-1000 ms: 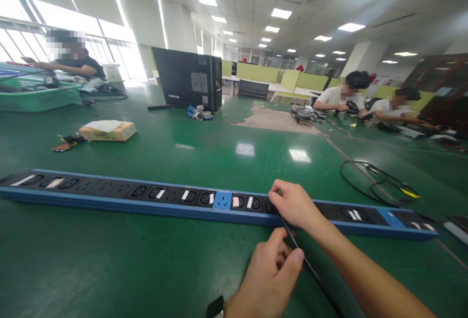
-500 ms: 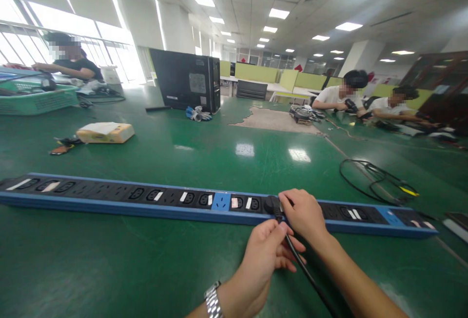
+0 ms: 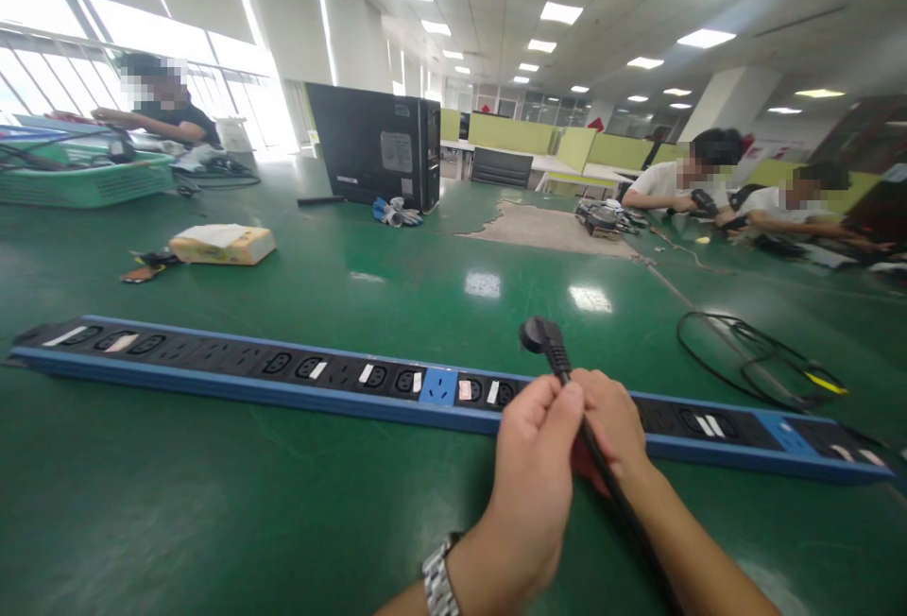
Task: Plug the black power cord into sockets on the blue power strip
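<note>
A long blue power strip (image 3: pixel 233 387) with black sockets lies across the green table. Above its middle, a black plug (image 3: pixel 539 335) on a black cable (image 3: pixel 624 512) is raised clear of the sockets. My left hand (image 3: pixel 539 479) and my right hand (image 3: pixel 613 427) are both closed around the cable just below the plug, close together in front of the strip.
A coiled black cable (image 3: pixel 751 356) lies at right. A tan box (image 3: pixel 223 244), a green basket (image 3: pixel 85 181) and a black computer case (image 3: pixel 375 144) stand farther back. One person sits at far left, two others at far right.
The plug was in a socket of the strip under my right hand; now it is pulled out and lifted above the strip. My left hand moved up the cable.
</note>
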Demonstrator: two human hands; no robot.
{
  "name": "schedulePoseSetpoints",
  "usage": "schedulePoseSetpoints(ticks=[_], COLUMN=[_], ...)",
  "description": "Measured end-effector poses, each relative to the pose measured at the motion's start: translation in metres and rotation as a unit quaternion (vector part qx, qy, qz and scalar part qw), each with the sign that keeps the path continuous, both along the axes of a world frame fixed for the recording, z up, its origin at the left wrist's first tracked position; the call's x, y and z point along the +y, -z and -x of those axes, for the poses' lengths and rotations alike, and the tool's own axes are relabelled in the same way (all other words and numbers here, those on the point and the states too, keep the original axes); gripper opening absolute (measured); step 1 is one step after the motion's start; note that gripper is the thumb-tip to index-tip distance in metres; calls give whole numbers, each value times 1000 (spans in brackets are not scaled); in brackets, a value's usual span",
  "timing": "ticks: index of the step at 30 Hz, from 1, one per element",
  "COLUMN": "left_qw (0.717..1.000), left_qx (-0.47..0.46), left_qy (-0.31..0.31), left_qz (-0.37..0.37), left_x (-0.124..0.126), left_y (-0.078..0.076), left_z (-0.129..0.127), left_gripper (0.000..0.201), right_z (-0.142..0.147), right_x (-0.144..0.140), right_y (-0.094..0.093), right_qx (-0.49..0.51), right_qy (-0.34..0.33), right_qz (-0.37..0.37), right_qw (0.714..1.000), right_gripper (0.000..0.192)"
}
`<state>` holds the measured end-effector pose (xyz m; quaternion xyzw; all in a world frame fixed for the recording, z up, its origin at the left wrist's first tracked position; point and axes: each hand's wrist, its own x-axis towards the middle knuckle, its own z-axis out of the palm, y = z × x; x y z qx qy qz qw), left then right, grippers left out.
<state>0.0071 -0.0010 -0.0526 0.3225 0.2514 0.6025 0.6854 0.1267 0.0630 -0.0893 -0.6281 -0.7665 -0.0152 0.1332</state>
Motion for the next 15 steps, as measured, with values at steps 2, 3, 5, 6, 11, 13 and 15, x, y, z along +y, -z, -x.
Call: schedulePoseSetpoints(ticks=[2, 3, 5, 6, 11, 13, 15], left_qw=[997, 994, 985, 980, 958, 953, 952], left_qx=[29, 53, 100, 108, 132, 150, 154], left_qy=[-64, -86, -115, -130, -169, -168, -154], left_qz=[22, 38, 82, 108, 192, 205, 215], left_x=[3, 3, 0, -3, -17, -16, -15], left_y=[-2, 0, 7, 11, 27, 30, 31], left_z=[14, 24, 49, 62, 101, 105, 105], left_gripper=[31, 32, 34, 36, 44, 45, 45], right_z=[0, -1, -1, -1, -1, -1, -1], right_x=[1, 2, 4, 5, 5, 4, 3], right_y=[4, 6, 10, 11, 11, 10, 10], right_qx=[3, 4, 6, 7, 9, 10, 13], right_qy=[-5, -5, -3, -3, -1, -2, -2], right_qz=[-17, -25, -35, -36, -38, -38, -39], right_qw=[1000, 1000, 999, 999, 999, 999, 999], right_gripper=[34, 34, 35, 35, 35, 35, 35])
